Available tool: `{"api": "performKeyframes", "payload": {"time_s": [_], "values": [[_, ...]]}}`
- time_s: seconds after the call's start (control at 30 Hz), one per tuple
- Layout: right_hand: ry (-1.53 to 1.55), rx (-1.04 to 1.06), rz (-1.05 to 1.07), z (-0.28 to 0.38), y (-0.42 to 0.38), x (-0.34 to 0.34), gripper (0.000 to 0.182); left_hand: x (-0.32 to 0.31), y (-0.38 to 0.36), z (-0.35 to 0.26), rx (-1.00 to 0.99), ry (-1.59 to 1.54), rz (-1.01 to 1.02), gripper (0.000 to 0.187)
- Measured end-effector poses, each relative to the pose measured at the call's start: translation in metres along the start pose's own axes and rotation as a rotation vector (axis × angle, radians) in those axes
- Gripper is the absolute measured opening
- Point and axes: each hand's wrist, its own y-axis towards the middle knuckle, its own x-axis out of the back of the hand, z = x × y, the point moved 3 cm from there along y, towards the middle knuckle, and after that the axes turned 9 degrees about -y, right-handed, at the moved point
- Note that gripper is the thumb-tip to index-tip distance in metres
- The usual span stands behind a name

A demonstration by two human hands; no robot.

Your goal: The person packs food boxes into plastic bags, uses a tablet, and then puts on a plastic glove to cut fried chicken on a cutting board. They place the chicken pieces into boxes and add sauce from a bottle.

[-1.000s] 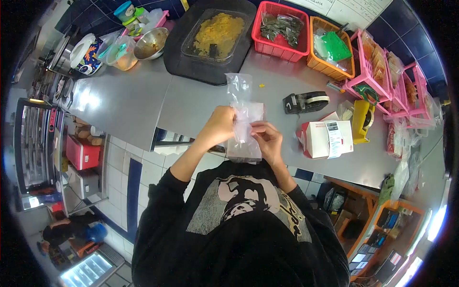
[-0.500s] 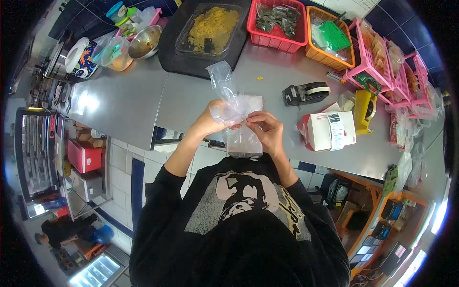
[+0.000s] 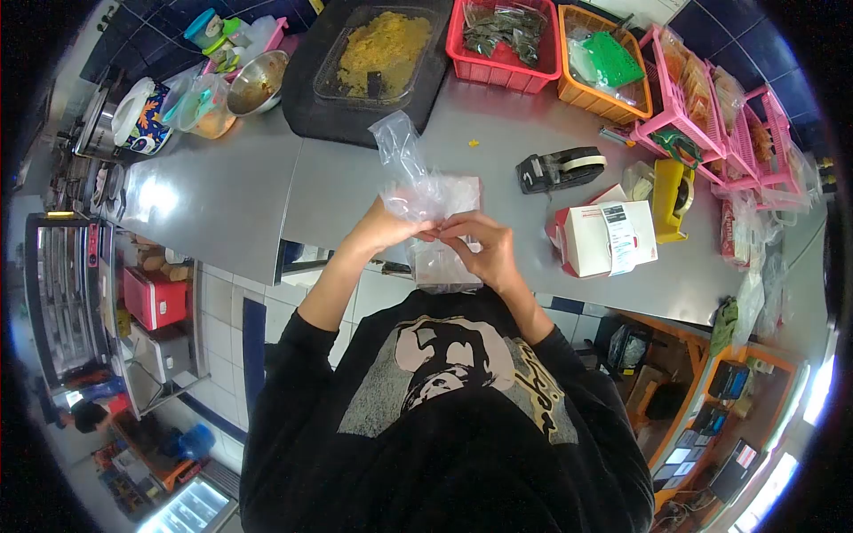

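A clear plastic bag point(image 3: 397, 147) stands up from my left hand point(image 3: 388, 228), which is closed around its lower part. My right hand point(image 3: 482, 246) pinches at the bag's edge, its fingertips meeting those of my left hand. What lies right between the fingertips is too small to make out. Beneath both hands, a flat pale stack of clear plastic bags point(image 3: 444, 265) lies at the table's front edge, partly hidden by them.
A tray of yellow crumbly food point(image 3: 388, 53) sits on a black mat at the back. Red point(image 3: 504, 73) and orange baskets point(image 3: 604, 99) stand beside it. To the right are a black tape dispenser point(image 3: 560, 171), a white box point(image 3: 609, 235) and a yellow tape dispenser point(image 3: 668, 202).
Both hands have drawn closer together at the bag, the right moving slightly left. The view has shifted a little. A person in the background has moved left.
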Motion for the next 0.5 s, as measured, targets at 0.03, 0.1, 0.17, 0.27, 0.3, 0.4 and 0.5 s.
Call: {"api": "performKeyframes", "payload": {"time_s": [0.03,0.1,0.17,0.27,0.3,0.4,0.5], "values": [[-0.042,0.036,0.003,0.006,-0.001,0.001,0.020,-0.001,0.000,0.001,0.042,-0.041,-0.033,0.032],[-0.083,0.071,0.005,0.007,-0.002,0.000,0.021,-0.001,0.003,0.006,0.065,-0.090,-0.049,0.033],[-0.252,0.227,-0.021,0.004,-0.007,-0.005,0.025,-0.002,0.006,0.013,0.095,-0.141,-0.068,0.033],[-0.239,0.192,-0.136,-0.004,-0.006,-0.010,0.020,0.002,0.005,0.016,0.106,-0.172,-0.113,0.030],[-0.224,0.196,-0.121,-0.005,-0.008,-0.016,0.020,0.001,0.002,0.010,0.076,-0.028,-0.096,0.030],[0.314,-0.301,-0.310,-0.021,-0.014,-0.026,0.009,0.007,0.000,0.017,-0.233,0.300,-0.062,0.028],[0.467,-0.380,-0.403,-0.021,-0.012,-0.025,0.010,-0.001,0.002,0.026,-0.313,0.554,0.030,0.024]]}}
